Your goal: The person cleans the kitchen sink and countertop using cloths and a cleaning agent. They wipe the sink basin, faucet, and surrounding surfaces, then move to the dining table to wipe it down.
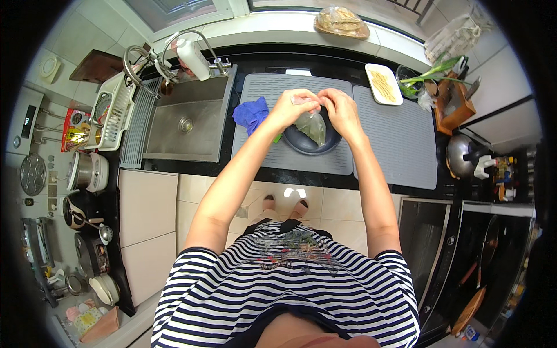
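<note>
Both hands meet above a dark round bowl (pixel 313 148) on a grey ribbed mat (pixel 261 152). My left hand (pixel 298 106) grips the gathered top of a clear plastic bag (pixel 312 128), which hangs over the bowl with something leafy green inside. My right hand (pixel 340 111) has its fingertips pinched at the same gathered top, touching the left fingers. Just left of the bowl lies a crumpled blue cloth (pixel 252 114), with a bit of green showing beside it.
A steel sink (pixel 187 126) with a curved faucet (pixel 217 63) lies left. At the right are a second grey mat (pixel 396 143), a white tray of thin yellowish strips (pixel 384 85), green onions (pixel 435 71) and a wooden knife block (pixel 452 104). A bagged food item (pixel 341 21) sits on the sill.
</note>
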Available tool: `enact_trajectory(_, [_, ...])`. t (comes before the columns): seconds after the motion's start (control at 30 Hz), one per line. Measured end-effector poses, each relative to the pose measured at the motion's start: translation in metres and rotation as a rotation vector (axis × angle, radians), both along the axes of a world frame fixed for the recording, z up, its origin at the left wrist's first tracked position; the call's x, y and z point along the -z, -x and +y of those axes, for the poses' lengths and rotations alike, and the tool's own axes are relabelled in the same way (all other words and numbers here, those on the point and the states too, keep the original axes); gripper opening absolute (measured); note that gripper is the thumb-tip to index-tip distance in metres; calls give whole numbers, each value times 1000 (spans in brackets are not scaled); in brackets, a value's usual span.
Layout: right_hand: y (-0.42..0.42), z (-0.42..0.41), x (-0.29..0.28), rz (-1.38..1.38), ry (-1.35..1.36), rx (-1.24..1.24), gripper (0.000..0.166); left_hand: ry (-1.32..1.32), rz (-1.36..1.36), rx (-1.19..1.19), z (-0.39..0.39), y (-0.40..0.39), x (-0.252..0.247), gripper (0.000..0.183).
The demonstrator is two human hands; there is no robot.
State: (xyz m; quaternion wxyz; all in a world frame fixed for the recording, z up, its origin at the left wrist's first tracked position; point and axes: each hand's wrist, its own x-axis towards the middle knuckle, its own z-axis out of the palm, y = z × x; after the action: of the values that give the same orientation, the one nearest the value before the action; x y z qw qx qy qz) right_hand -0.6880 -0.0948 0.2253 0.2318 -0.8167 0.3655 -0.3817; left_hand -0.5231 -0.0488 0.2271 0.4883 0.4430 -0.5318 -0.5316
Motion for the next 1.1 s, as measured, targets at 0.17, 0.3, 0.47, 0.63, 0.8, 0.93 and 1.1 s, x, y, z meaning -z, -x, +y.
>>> enact_trajectory(0.17, [-13,66,3,-576,-623,15,19,-1,45,-53,24,-8,-11,9])
enact_trajectory(0.3, [-11,89,17,-593,-338,186,24,208,-184,36,41,-6,-38,15])
enact_trajectory(0.47, [-6,124,-34,-629,-275,-101,33,946,-805,31,90,5,-82,24])
enact_trajectory(0.63, [17,194,-53,-626,-489,-63,31,1295,-764,57,135,18,-85,22])
enact_trajectory(0.8, [49,282,-36,-637,-564,89,24,1235,-500,91,194,52,-56,22])
enact_trajectory(0.93, [69,369,-8,-577,-506,435,15,1014,-392,170,256,83,-20,17])
enact_trajectory(1.1, [88,490,54,-142,-328,868,6,881,-399,441,342,112,33,15])
